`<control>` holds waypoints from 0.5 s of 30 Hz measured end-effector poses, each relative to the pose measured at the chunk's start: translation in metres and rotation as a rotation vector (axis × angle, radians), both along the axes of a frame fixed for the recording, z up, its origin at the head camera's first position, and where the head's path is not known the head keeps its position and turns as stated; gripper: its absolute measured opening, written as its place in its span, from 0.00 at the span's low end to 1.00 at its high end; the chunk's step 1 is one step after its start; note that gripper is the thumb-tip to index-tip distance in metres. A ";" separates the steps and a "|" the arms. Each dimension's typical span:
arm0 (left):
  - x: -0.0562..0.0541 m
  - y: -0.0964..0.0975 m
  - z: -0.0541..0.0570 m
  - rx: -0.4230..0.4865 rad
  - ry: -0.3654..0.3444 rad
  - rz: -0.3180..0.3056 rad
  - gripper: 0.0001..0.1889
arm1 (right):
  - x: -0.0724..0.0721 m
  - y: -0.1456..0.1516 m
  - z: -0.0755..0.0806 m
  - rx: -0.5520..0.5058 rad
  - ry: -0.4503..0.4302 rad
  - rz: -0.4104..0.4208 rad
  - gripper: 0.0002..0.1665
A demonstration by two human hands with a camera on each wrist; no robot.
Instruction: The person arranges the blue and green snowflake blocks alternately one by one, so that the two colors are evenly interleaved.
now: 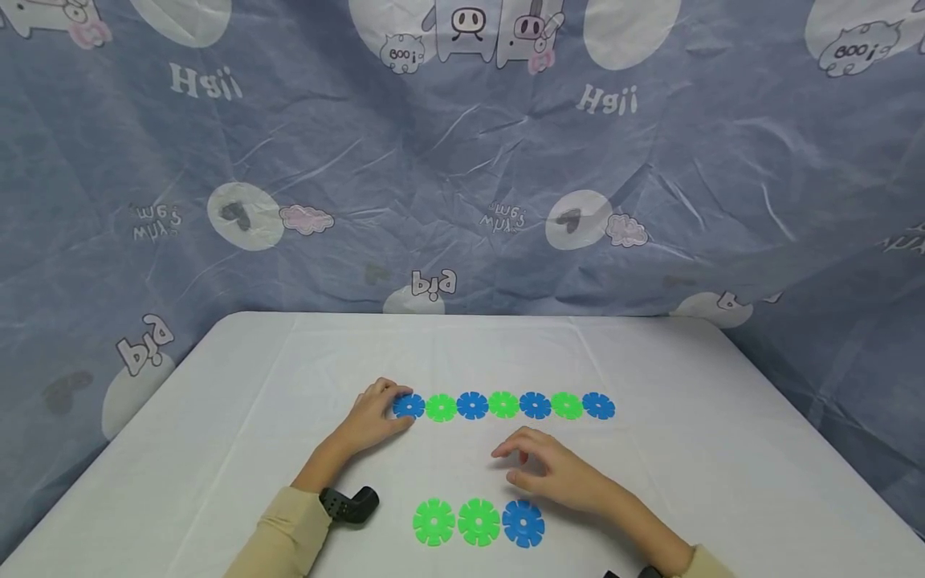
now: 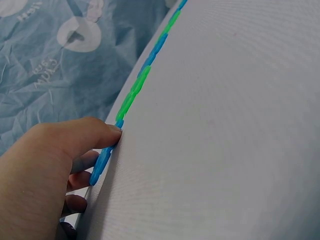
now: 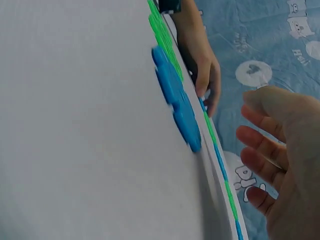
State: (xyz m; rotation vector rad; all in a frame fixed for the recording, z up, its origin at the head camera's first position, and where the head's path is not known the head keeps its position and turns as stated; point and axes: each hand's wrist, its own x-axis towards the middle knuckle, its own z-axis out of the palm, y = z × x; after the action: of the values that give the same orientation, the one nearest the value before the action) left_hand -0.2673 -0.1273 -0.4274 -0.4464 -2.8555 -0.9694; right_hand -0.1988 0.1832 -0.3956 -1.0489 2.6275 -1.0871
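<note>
A row of blue and green plastic snowflake discs point(image 1: 503, 405) lies across the middle of the white table. At its left end my left hand point(image 1: 374, 417) holds the leftmost blue snowflake disc point(image 1: 409, 406) between thumb and fingers. In the left wrist view the thumb rests at the near edge of that blue disc point(image 2: 102, 162), with the fingers partly hidden behind it. My right hand point(image 1: 560, 472) hovers with loosely bent fingers between the long row and the nearer discs. Nothing is in it, and the right wrist view shows its fingers point(image 3: 260, 150) apart.
Nearer to me lie two green discs point(image 1: 479, 522) and one blue disc point(image 1: 523, 523) side by side. The white table point(image 1: 723, 449) reaches back to a blue-grey printed cloth point(image 1: 433, 160). A black wrist camera point(image 1: 350, 506) sits on my left wrist.
</note>
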 end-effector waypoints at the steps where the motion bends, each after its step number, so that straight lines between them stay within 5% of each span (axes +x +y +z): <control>1: 0.000 0.000 0.000 -0.001 0.001 0.001 0.24 | 0.002 -0.003 -0.002 0.003 0.004 0.021 0.16; 7: -0.001 0.000 -0.001 -0.012 -0.003 0.003 0.24 | 0.011 -0.017 -0.013 0.065 0.003 0.079 0.16; 15: -0.003 0.000 -0.003 -0.015 0.009 -0.004 0.25 | 0.013 -0.020 -0.019 0.121 -0.030 0.051 0.18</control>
State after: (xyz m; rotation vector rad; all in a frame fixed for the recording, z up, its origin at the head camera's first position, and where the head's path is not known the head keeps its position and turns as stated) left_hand -0.2699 -0.1274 -0.4301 -0.4562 -2.8570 -0.9452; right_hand -0.1857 0.1635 -0.4144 -1.0592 2.5914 -0.9140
